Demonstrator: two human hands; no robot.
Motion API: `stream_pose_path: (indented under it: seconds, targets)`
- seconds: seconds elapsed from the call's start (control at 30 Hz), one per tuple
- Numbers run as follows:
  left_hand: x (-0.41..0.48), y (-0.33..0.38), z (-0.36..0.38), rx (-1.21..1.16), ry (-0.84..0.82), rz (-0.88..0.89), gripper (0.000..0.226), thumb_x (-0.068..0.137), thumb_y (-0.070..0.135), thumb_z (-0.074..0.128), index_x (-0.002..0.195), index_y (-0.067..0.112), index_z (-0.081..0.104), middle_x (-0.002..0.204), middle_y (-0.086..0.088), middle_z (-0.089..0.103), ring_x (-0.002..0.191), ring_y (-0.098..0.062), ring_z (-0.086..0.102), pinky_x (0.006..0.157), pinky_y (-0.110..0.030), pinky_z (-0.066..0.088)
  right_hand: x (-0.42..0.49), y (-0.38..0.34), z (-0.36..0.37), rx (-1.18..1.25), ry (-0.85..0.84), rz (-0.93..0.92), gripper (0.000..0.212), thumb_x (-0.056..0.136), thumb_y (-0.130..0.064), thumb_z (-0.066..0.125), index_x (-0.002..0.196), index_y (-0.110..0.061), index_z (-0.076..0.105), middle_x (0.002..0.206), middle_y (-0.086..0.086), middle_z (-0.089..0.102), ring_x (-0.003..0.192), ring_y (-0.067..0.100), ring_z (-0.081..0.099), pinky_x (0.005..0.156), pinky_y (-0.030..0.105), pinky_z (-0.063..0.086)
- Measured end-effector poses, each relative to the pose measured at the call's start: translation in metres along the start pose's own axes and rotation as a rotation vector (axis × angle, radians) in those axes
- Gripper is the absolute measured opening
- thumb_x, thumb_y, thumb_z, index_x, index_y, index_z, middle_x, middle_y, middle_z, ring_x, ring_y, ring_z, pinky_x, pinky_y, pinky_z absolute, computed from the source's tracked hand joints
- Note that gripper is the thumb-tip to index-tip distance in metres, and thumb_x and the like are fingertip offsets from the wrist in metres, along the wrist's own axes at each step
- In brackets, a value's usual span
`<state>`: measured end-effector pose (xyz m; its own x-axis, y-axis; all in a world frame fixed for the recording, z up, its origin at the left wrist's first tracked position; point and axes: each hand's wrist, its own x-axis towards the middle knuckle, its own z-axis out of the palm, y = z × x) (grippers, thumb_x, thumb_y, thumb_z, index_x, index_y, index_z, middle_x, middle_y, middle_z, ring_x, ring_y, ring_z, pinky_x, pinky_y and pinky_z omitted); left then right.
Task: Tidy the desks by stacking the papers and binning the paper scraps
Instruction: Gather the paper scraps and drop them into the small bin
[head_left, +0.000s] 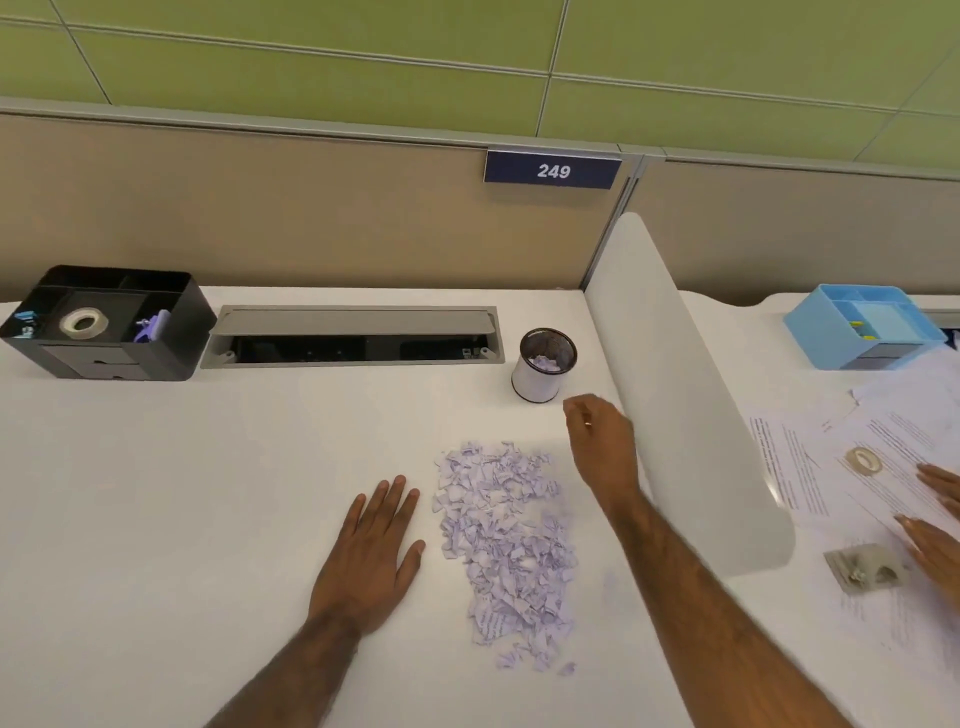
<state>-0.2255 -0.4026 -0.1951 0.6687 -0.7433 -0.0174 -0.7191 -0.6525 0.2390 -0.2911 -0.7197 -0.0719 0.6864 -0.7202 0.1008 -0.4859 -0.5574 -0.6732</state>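
**Inspector:** Grips first. The right hand (597, 436)?

**Assessor:** Fingers curled under, back of the hand to the camera, just beside the cup (543, 364). I cannot tell whether it pinches anything.

**Inspector:** The left hand (371, 551)?

**Assessor:** Flat on the desk (156, 493), fingers straight, holding nothing, just left of the scraps (504, 545). My judgement is that it serves as a stop, so the pile cannot spread that way.

**Inspector:** Where do the scraps stand?

**Assessor:** Most lie in a loose pile between the two arms. Some sit in the cup. Binning is begun and far from done.

**Inspector:** Edges and room?

**Assessor:** The cup stands near the divider (675, 389), and the right forearm runs close along it, so that side is tight. The desk is open to the left. A few strays trail from the pile toward the person and could be missed.

**Inspector:** The papers (810, 467)?

**Assessor:** Beyond the divider on the next desk, fanned and unstacked, under another person's hands (935, 519).
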Motion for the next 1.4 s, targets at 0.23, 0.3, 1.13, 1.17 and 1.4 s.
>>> stream_pose_path:
  seconds: [0.23, 0.3, 1.13, 1.17, 1.4]
  targets:
    - [0.001, 0.002, 0.0, -0.002, -0.011, 0.008, 0.067, 0.103, 0.051, 0.023, 0.163, 0.023, 0.014, 0.171, 0.002, 0.005, 0.158, -0.015, 0.003, 0.127, -0.039, 0.004, -0.208, 0.099, 0.011, -0.193, -0.064, 0.179, 0.088, 0.094, -0.077, 0.014, 0.16, -0.019, 0.021, 0.168, 0.002, 0.018, 0.155, 0.016, 0.011, 0.127, 0.038, 0.013]
    - [-0.001, 0.002, 0.0, -0.007, -0.016, 0.007, 0.067, 0.103, 0.052, 0.021, 0.163, 0.023, 0.014, 0.171, 0.001, 0.005, 0.158, -0.015, 0.003, 0.127, -0.039, 0.003, -0.249, 0.099, 0.016, -0.3, -0.104, 0.149, 0.091, 0.094, -0.077, 0.018, 0.162, -0.018, 0.005, 0.17, 0.003, -0.003, 0.156, 0.016, -0.006, 0.127, 0.04, 0.005]
    - [-0.004, 0.003, 0.003, -0.005, 0.029, 0.004, 0.064, 0.103, 0.049, 0.023, 0.162, 0.024, 0.021, 0.17, 0.001, 0.012, 0.157, -0.016, 0.011, 0.127, -0.038, 0.005, -0.171, 0.062, 0.05, -0.663, -0.335, -0.811, 0.055, 0.108, -0.041, 0.037, 0.16, -0.024, 0.026, 0.167, 0.014, 0.016, 0.156, 0.034, 0.01, 0.116, 0.064, 0.025]
    - [-0.004, 0.003, 0.003, -0.006, 0.028, 0.003, 0.064, 0.103, 0.049, 0.024, 0.162, 0.024, 0.021, 0.17, 0.002, 0.012, 0.157, -0.016, 0.011, 0.127, -0.038, 0.005, -0.162, 0.061, 0.047, -0.648, -0.31, -0.745, 0.057, 0.107, -0.035, 0.042, 0.16, -0.023, 0.025, 0.167, 0.014, 0.016, 0.155, 0.034, 0.011, 0.117, 0.063, 0.024]
    - [-0.004, 0.002, 0.005, -0.017, 0.027, 0.005, 0.064, 0.104, 0.049, 0.024, 0.162, 0.024, 0.019, 0.171, 0.003, 0.011, 0.158, -0.016, 0.01, 0.127, -0.04, 0.009, -0.118, 0.052, 0.01, -0.414, -0.213, -0.226, 0.045, 0.094, -0.006, 0.061, 0.139, -0.013, 0.058, 0.144, 0.012, 0.055, 0.128, 0.031, 0.056, 0.101, 0.043, 0.052]
